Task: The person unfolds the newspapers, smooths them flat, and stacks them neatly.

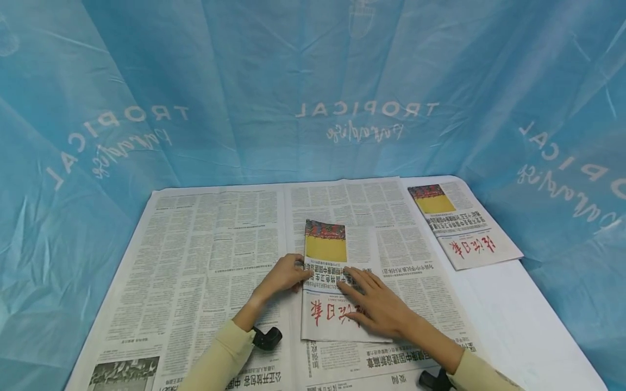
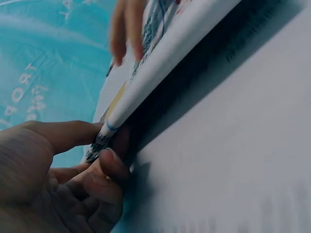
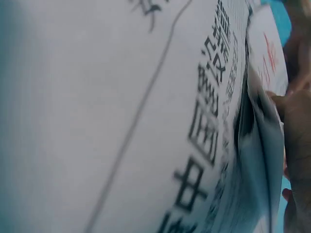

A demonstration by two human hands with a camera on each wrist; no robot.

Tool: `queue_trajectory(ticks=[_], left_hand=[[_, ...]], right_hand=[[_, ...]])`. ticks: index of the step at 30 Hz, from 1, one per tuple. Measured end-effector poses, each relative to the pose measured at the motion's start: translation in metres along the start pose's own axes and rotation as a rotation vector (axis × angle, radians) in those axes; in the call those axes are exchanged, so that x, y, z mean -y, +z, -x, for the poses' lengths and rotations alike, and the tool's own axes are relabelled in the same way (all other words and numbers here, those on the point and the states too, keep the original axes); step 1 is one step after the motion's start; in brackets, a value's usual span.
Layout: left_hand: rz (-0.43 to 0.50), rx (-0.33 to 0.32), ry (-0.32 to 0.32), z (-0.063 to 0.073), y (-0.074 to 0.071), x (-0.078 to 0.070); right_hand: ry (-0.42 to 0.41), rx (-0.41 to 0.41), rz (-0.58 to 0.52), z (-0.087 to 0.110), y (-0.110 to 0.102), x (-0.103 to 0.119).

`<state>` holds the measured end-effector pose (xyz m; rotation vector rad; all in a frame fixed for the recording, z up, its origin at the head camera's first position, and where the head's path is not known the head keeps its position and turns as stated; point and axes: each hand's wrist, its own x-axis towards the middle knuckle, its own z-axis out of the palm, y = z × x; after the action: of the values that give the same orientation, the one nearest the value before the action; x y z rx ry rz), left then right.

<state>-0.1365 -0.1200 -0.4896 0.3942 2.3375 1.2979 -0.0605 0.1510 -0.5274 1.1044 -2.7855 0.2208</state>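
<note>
A folded newspaper with a yellow and red picture and red headline characters lies in front of me on a spread-out newspaper sheet. At its left edge, my left hand pinches the fold. The left wrist view shows the thumb above that fold and curled fingers below, with the edge raised over a dark gap. My right hand rests on the folded paper's right part, fingers spread and fairly straight. The right wrist view catches this hand at the frame's right edge, beside the paper's layered open edges.
Another folded newspaper of the same print lies at the back right of the white table. A blue printed curtain hangs behind and on both sides. Dark wrist cameras sit at the sleeves.
</note>
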Motion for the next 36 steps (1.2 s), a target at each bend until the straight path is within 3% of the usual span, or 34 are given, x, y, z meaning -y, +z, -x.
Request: queue_trajectory(ticks=[7,15,21,26,29,36], left_hand=[[-0.083,-0.009,-0.114,0.02,-0.012,0.005],[-0.115,-0.019,-0.141,0.03,-0.021,0.007],[-0.156,-0.125,-0.126,0.019,-0.03,0.008],[-0.187,-0.207,-0.116,0.0,-0.037,0.009],[-0.201,-0.241,-0.078,-0.011,-0.042,0.009],[-0.239,-0.204,0.038,-0.031,-0.049,0.012]], right_hand=[[-0.011,0.048,-0.031,0.013,0.003,-0.011],[-0.032,0.018,-0.053,0.02,0.0,-0.015],[-0.032,0.021,-0.08,0.02,0.004,-0.014],[-0.02,0.049,-0.106,0.021,0.009,-0.015],[-0.015,0.054,-0.108,0.022,0.01,-0.015],[-0.01,0.048,-0.116,0.022,0.006,-0.014]])
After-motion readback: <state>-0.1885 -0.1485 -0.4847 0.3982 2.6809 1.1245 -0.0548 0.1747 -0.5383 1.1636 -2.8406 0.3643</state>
